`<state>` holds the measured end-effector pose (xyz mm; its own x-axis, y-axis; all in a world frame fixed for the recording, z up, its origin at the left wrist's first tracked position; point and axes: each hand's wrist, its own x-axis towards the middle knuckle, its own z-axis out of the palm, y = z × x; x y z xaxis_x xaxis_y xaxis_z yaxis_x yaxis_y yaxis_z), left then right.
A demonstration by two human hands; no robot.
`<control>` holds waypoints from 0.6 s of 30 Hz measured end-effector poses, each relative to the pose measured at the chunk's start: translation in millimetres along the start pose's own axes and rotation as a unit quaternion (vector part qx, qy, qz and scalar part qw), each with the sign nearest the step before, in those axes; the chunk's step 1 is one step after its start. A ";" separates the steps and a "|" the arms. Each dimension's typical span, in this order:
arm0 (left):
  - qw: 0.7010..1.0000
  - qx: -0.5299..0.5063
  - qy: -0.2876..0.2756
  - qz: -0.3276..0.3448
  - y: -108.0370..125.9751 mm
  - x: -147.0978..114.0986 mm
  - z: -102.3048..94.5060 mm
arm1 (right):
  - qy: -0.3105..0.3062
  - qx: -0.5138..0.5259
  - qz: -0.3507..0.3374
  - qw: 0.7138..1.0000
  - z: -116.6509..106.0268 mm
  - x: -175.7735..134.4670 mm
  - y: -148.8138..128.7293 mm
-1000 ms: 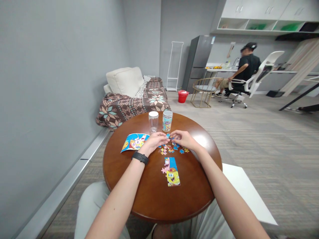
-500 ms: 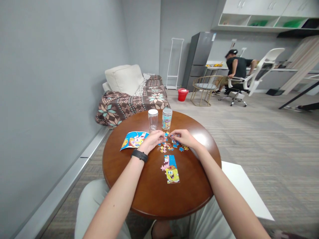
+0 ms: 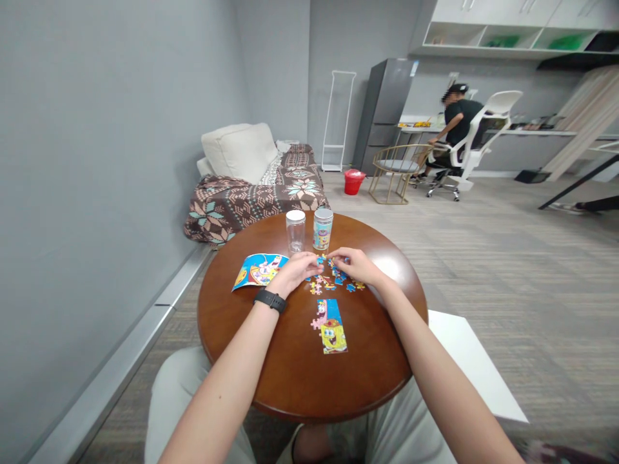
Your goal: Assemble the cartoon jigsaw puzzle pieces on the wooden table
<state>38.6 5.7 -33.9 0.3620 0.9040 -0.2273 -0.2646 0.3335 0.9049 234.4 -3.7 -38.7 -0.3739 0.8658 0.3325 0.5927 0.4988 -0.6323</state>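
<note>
Loose jigsaw pieces (image 3: pixel 339 278) lie in a small heap on the round brown table. My left hand (image 3: pixel 298 268) rests at the heap's left edge, its fingers loosely bent and a little apart, with no piece visible in them. From the right, my right hand (image 3: pixel 356 265) reaches over the heap; its index finger is stretched out to the pieces at the back, and I see nothing held. Closer to me lies a joined puzzle section (image 3: pixel 331 327) showing a yellow cartoon face and a pink figure. A curled picture sheet (image 3: pixel 255 270) is left of my left hand.
A clear jar with a white lid (image 3: pixel 295 232) and a printed can (image 3: pixel 322 231) stand behind the heap on the table (image 3: pixel 382 361). Beyond are a covered couch (image 3: pixel 261 196), a red bin (image 3: pixel 354 182), a gold-framed chair (image 3: pixel 397 167) and a person (image 3: pixel 459 119) by a white office chair.
My right hand's index finger has straightened and shifted slightly over the pieces. My left hand stays nearly still. In the background, the person and the office chair have moved left.
</note>
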 end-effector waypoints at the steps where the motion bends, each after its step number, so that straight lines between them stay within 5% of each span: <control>1: 1.000 -0.002 0.000 0.000 -0.1 0.1 -0.3 | -0.001 0.004 0.002 1.000 0.5 -0.1 0.7; 10: 1.000 -0.001 -0.004 -0.003 -0.4 0.9 -1.3 | -0.014 0.056 0.022 0.998 3.7 -0.1 0.8; 18: 1.000 0.011 -0.008 0.000 5.3 -6.7 3.2 | 0.003 0.000 -0.015 1.000 1.9 0.5 1.1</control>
<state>37.5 0.6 -26.4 0.3758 0.8998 -0.2216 -0.2453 0.3272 0.9126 233.5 -2.8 -40.6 -0.3863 0.8512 0.3554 0.5823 0.5238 -0.6217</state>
